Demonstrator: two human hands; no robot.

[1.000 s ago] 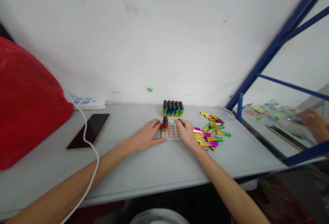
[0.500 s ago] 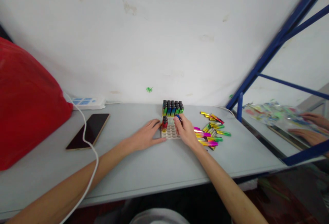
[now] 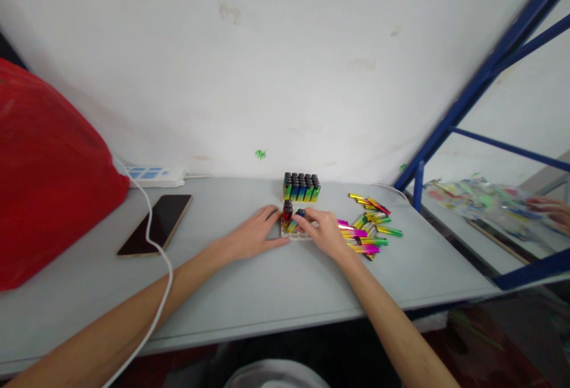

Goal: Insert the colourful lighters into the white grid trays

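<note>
My right hand (image 3: 324, 232) pinches a dark-topped lighter (image 3: 300, 213) over a white tray (image 3: 291, 236) with small sockets. Red lighters (image 3: 287, 214) stand upright in the tray's left part, beside the held one. My left hand (image 3: 255, 234) rests at the tray's left edge, thumb and fingers spread around the corner, holding nothing. Behind the tray stands a full block of green and blue lighters (image 3: 301, 188) with black tops. Right of my right hand lies a loose pile of shiny coloured lighters or sleeves (image 3: 367, 233); which they are is hard to tell.
A phone (image 3: 155, 224), a white cable (image 3: 168, 275), a power strip (image 3: 154, 176) and a red bag (image 3: 53, 180) are on the left. Beyond the blue metal frame (image 3: 445, 126) at right, another person's hand (image 3: 550, 205) is near clear plastic packets (image 3: 481, 198).
My right hand has moved slightly left and down with the lighter, closer to the red ones. My left hand has stayed at the tray. The other person's hands have shifted at the far right.
</note>
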